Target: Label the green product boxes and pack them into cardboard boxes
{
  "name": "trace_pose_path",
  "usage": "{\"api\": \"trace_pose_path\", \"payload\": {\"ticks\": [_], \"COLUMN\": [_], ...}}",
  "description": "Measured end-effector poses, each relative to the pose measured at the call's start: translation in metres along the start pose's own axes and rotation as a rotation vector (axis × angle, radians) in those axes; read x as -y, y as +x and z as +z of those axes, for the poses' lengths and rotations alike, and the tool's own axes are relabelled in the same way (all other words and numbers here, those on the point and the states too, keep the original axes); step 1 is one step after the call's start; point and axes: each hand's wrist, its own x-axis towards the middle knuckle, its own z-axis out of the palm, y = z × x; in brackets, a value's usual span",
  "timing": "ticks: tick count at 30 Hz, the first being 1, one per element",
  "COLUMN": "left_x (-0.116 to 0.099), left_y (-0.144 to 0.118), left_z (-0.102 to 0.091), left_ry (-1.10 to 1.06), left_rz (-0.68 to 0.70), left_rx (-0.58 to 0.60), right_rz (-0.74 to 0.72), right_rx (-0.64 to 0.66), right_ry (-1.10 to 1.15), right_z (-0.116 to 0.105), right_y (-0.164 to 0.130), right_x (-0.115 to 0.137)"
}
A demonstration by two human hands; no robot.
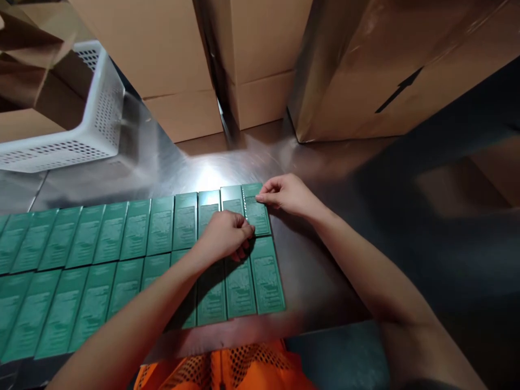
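Two rows of flat green cartons [122, 260] are laid side by side on a steel table [325, 271], as is seen from the head camera. The last green carton [257, 212] of the far row, at the right end, is touched by both hands.

The right hand [289, 195] is placed at the far right corner of this carton. Its fingers [266, 195] are curled and pressed together with the thumb on the upper right edge of the carton, so the edge is pinched. The left hand [225, 234] is laid on the near part of the same carton and of the one beside it, with the knuckles up and the fingers bent down onto the card. Whether something is pinched under it cannot be told, because the fingertips are hidden.

The carton lies flat, in line with its row, between the two hands, and just behind the last carton of the near row.

A white perforated basket [81, 135] is seen at the far left of the table. Large cardboard boxes [260, 65] are stacked behind the table. An orange mesh vest [227, 368] is seen at the bottom edge.
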Motion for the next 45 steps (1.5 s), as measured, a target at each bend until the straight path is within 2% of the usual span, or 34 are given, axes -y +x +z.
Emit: {"api": "trace_pose_path", "payload": {"ticks": [13,17,19,21,22,24,26,27,29,31,33,36,38,42,45], "left_x": [-0.007,-0.009,-0.010,-0.010,-0.010,-0.008,-0.006,-0.005,-0.003,-0.001,0.001,0.004,0.005,0.001,-0.007], "left_y": [-0.001,0.003,0.003,-0.001,-0.004,-0.014,-0.022,-0.023,-0.020,-0.013,-0.007,-0.004,-0.004,-0.018,-0.066], "left_z": [0.001,0.002,0.000,-0.004,-0.006,-0.009,-0.009,-0.007,-0.001,0.010,0.020,0.028,0.026,0.004,-0.025], "left_ry": [0.049,0.145,0.245,0.426,0.544,0.758,0.857,0.869,0.871,0.879,0.884,0.888,0.873,0.621,0.343], "left_rz": [-0.037,-0.038,-0.015,0.070,0.115,0.178,0.270,0.368,0.640,0.821,0.815,0.737,0.741,0.766,0.806], "left_rx": [-0.006,-0.020,-0.026,-0.076,-0.118,-0.216,-0.338,-0.391,-0.457,-0.406,-0.300,-0.229,-0.195,-0.131,-0.194], "right_rz": [-0.080,-0.110,-0.147,-0.165,-0.147,-0.053,0.075,0.127,0.194,0.212,0.200,0.164,0.171,0.191,0.150], "right_rx": [-0.081,-0.113,-0.202,-0.314,-0.325,-0.237,-0.111,-0.082,-0.080,-0.083,-0.079,-0.076,-0.170,-0.242,-0.252], "right_ry": [-0.202,-0.309,-0.402,-0.444,-0.411,-0.207,0.059,0.172,0.298,0.330,0.324,0.298,0.261,0.212,0.198], "right_z": [0.001,0.005,0.005,0.004,0.003,0.000,-0.003,-0.004,-0.006,-0.005,-0.004,0.000,0.002,0.006,0.007], "right_y": [-0.005,-0.008,-0.008,-0.006,-0.004,0.002,0.008,0.011,0.014,0.013,0.007,-0.001,0.002,0.016,0.015], "right_x": [0.005,0.009,0.008,0.002,-0.002,-0.010,-0.016,-0.018,-0.017,-0.011,-0.004,0.001,-0.003,-0.009,-0.007]}}
